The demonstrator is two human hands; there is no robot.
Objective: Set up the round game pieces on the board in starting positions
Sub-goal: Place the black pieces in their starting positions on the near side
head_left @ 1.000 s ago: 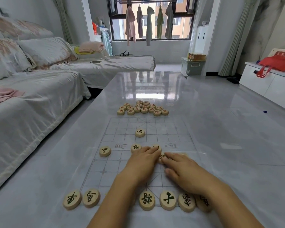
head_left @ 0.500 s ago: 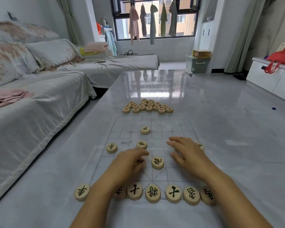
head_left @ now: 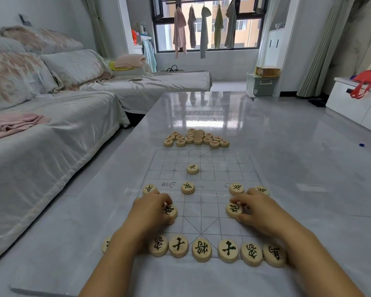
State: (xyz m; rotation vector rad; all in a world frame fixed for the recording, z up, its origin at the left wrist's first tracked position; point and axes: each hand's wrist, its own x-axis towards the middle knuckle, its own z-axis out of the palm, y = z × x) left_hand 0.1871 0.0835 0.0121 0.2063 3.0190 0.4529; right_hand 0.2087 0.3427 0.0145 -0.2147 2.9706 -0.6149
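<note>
While on board (head_left: 201, 209), hands (head_left: 150, 213) (head_left: 260, 213) round pieces (head_left: 171, 211) (head_left: 234, 209).

Single wide-angle view from a head-worn camera, facing forward and down.
It looks from above the near edge of a table (head_left: 287, 168) along its length. The left hand (head_left: 152, 209) and right hand (head_left: 259, 211) sit close below, the board (head_left: 201, 202) fills the lower centre, and a sofa (head_left: 51, 146) and window (head_left: 208, 22) lie beyond.

Both hands were held palms down, fingers curled. The left piece (head_left: 170, 210) was pinched by the left hand (head_left: 152, 211), the right piece (head_left: 234, 209) by the right hand (head_left: 259, 213).
</note>
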